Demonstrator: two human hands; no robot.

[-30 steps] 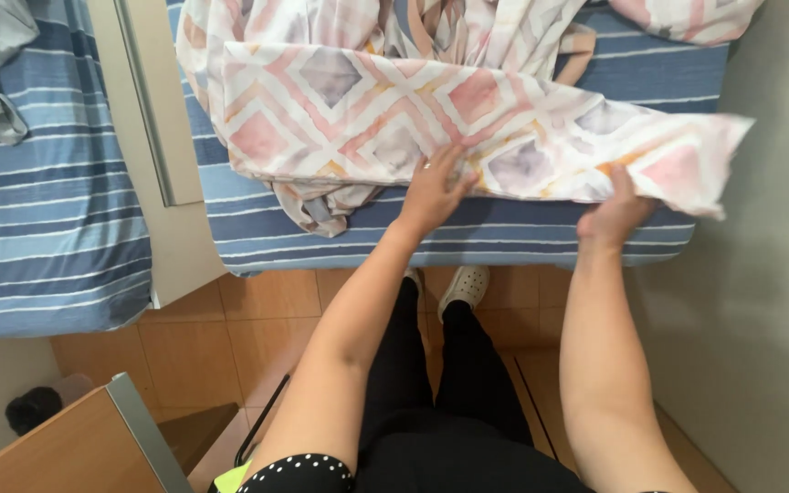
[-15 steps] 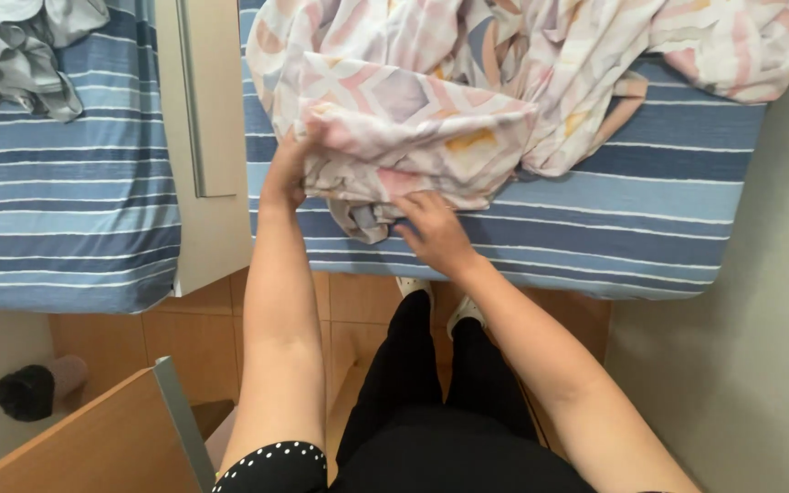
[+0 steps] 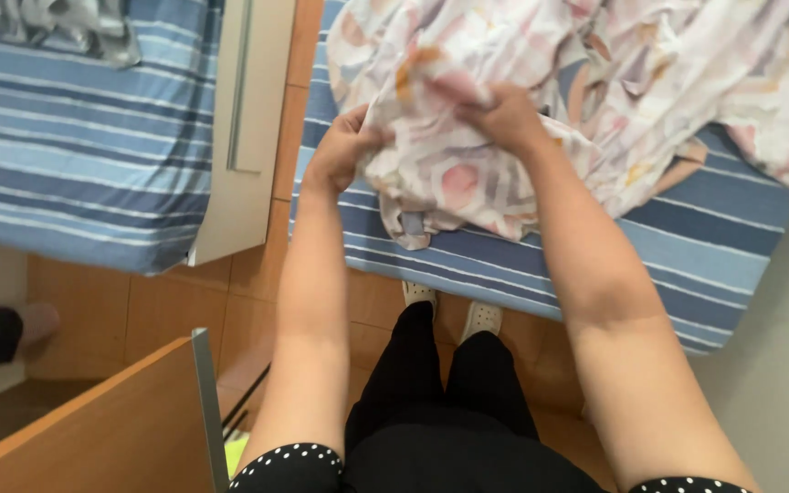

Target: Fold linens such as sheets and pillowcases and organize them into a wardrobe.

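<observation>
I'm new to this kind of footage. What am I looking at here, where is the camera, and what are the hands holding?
No machine here: a person wears a camera on the head, so the view looks down along their own arms. The left hand and right hand both have a grip on a bunched patterned sheet, white with pink and grey shapes. It lies on a bed with a blue striped cover. A second striped bed stands to the left, with a pale wooden panel between them. Below are the person's black trousers, white shoes, and a tiled floor.

Both arms stretched forward, left hand (image 3: pixel 340 151) fingers curled shut, right hand (image 3: pixel 502 117) likewise — wrists close together
</observation>
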